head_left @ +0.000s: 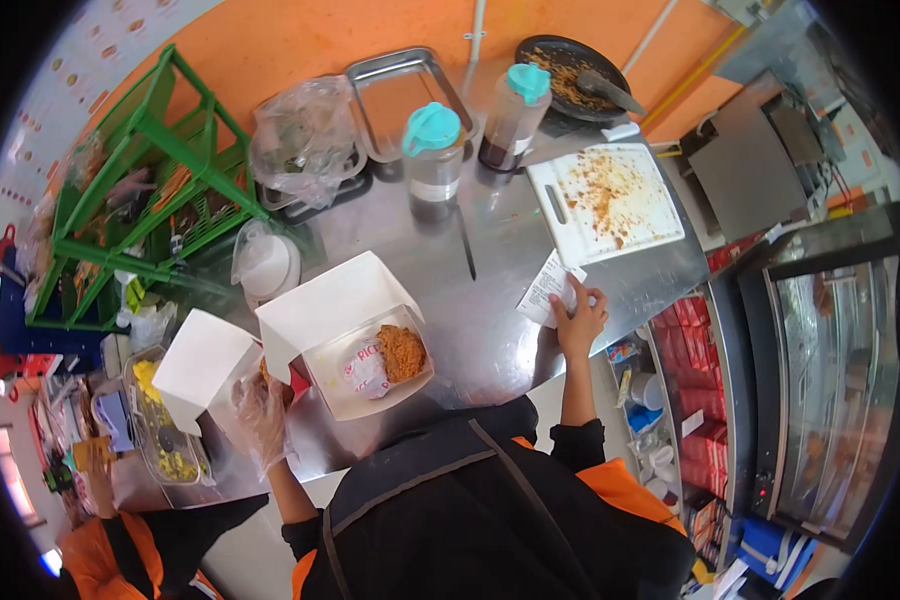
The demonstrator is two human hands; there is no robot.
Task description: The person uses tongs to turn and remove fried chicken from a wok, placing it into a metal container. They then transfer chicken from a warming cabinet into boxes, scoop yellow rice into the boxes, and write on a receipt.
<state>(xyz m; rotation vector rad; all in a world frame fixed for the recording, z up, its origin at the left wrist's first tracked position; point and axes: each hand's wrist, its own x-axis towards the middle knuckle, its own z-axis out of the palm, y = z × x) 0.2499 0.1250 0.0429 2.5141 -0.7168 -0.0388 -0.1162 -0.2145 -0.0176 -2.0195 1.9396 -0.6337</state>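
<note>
My left hand (260,415), in a clear plastic glove, is at the opening of a white paper box (208,362). Its fingers are curled and partly hidden; a brown bit shows at the fingertips, too small to name. Beside it stands a second open box (320,305) with a piece of fried chicken (402,354) and a bundle wrapped in printed paper (366,370). My bare right hand (580,318) grips the lower edge of a printed receipt (550,290) on the steel table (490,350), below a white cutting board (560,235) strewn with brown crumbs.
Two turquoise-lidded jugs (434,165) (515,115), a metal tray (410,100) and a black mortar (560,60) stand at the back. A green rack (150,150) is left, near a tub of yellow food (170,440). A co-worker's hand (95,470) shows lower left; a glass display case (835,380) stands right.
</note>
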